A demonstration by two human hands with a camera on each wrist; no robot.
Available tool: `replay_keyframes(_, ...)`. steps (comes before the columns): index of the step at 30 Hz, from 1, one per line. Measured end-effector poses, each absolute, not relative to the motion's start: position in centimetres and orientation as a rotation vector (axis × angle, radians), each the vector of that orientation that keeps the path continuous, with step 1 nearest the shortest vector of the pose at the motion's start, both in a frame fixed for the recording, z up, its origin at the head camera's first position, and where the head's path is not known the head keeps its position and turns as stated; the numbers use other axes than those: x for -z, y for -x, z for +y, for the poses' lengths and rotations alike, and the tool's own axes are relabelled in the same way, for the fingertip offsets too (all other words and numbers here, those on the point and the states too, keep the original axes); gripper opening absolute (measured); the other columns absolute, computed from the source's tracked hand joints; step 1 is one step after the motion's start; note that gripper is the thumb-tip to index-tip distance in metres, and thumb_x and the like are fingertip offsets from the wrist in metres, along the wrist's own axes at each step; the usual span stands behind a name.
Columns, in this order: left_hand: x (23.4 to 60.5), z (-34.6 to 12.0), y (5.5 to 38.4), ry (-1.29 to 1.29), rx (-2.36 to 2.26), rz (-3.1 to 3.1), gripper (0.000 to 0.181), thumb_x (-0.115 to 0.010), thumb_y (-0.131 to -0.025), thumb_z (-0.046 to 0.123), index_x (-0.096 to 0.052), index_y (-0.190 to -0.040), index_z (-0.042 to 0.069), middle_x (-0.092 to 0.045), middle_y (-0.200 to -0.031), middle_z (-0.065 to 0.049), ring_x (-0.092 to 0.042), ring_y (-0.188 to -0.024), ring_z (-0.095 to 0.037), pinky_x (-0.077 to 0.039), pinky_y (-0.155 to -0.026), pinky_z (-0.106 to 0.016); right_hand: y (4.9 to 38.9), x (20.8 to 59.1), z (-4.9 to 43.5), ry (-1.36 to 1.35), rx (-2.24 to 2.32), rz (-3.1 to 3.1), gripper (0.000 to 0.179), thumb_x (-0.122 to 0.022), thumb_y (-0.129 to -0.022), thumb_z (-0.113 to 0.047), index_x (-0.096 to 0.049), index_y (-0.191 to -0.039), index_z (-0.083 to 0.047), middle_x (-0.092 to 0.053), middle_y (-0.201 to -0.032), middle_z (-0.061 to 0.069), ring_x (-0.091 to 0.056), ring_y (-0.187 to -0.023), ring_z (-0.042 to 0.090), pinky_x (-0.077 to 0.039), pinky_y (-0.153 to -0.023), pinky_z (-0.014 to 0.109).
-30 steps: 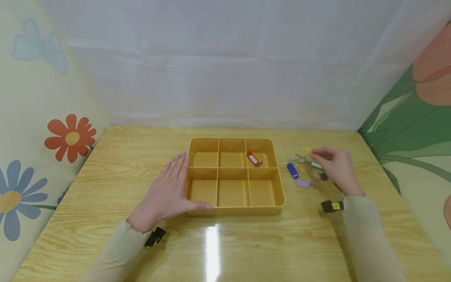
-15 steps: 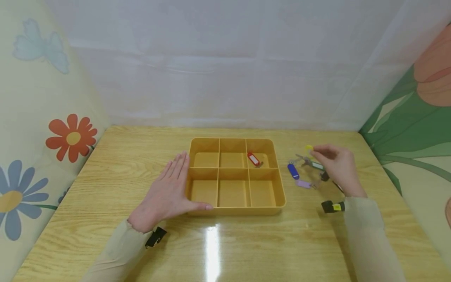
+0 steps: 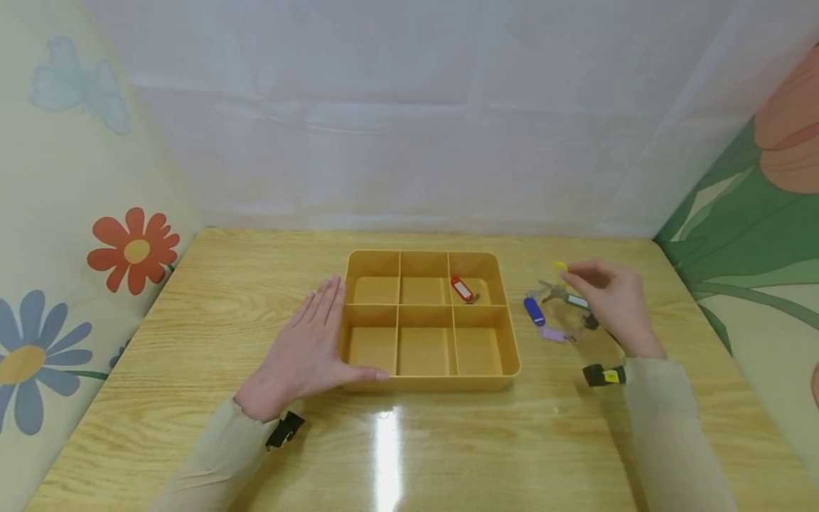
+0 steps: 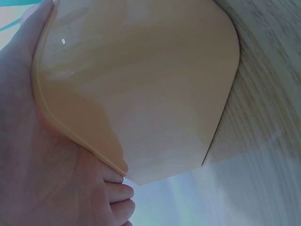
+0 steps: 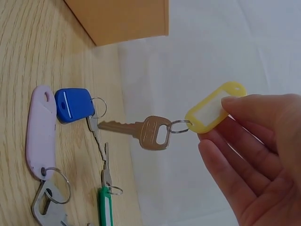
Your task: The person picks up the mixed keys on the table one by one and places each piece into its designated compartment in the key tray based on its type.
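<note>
A yellow key tag (image 5: 214, 110) with a white label is pinched between the thumb and fingers of my right hand (image 3: 617, 299). From its ring hangs a key (image 5: 153, 133). Below, on the table, lie a blue key tag (image 3: 534, 311), a lilac key tag (image 3: 552, 334) and a green key tag (image 3: 576, 301), each with a key. My left hand (image 3: 301, 355) rests with straight fingers along the left side of a yellow six-compartment box (image 3: 429, 382), thumb over its front rim. Inside the back right compartment lies a red key tag (image 3: 461, 289) with a key.
The wooden table (image 3: 473, 455) ends at a white cloth backdrop (image 3: 409, 142) behind the box. Flower-patterned panels (image 3: 51, 213) stand at the left and right. The box is left of the loose keys.
My right hand has lifted the yellow key tag slightly above the other keys, uncovering more of the green key tag. The left hand stays against the box.
</note>
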State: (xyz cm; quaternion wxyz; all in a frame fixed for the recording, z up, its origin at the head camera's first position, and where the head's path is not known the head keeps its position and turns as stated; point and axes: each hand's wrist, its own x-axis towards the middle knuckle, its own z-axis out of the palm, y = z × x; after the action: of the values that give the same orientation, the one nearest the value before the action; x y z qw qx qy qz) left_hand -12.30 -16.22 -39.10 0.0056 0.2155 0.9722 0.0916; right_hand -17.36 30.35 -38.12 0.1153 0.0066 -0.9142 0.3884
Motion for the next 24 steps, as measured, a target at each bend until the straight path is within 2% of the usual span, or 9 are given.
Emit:
replay_keyframes(15,39.2,-16.2,12.3,-0.689,-0.275,3.056,0.146,-0.046,-0.068,0.099,0.009,-0.159,-0.001,0.007,-0.166,-0.021,-0.001,-0.153,-0.036,-0.006,-0.124,-0.048,17.0,37.6,29.7,-0.015,-1.154,-2.666,0.042,-0.069,-0.096,-0.047,-0.074,-0.117,-0.01,-0.073,-0.111,0.007,-0.066,-0.095,0.015,-0.052,-0.074,0.013)
replay_keyframes(24,39.2,-16.2,12.3,-0.678,-0.283,3.055,0.148,-0.045,-0.066,0.101,0.007,-0.16,-0.001,0.008,-0.166,-0.019,0.003,-0.154,-0.032,-0.004,-0.124,-0.046,16.8,37.1,29.2,-0.023,-1.171,-2.659,0.039,-0.07,-0.097,-0.042,-0.074,-0.116,-0.009,-0.073,-0.111,0.008,-0.067,-0.094,0.016,-0.053,-0.075,0.012)
